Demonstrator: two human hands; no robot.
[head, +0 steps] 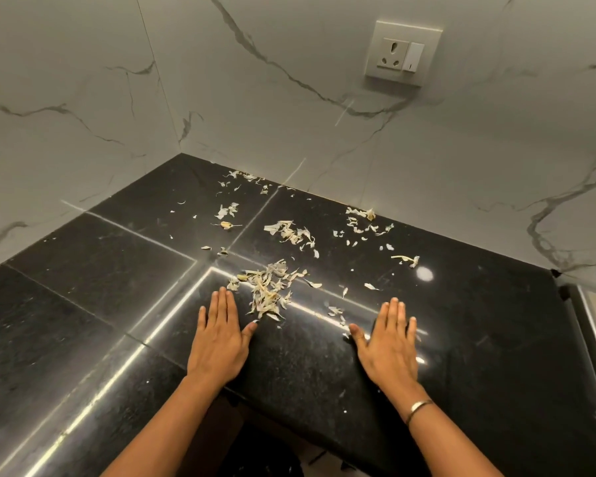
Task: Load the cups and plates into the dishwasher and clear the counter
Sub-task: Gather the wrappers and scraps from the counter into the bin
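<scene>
Lying nr left hand [217, 342], peel pile [267, 292], right hand [387, 342] apart.

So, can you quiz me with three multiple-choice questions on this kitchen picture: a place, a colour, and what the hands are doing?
1. Where is the socket? A on the wall above the counter; B on the counter; C under the counter.
2. What colour is the counter? A white; B black; C green.
3. How are the left hand and right hand? A gripping a cup; B fists; C open, fingers straight.
A: it sits in the marbled wall. B: the polished slab is black. C: both lie palm-down near the peels, holding nothing.
</scene>
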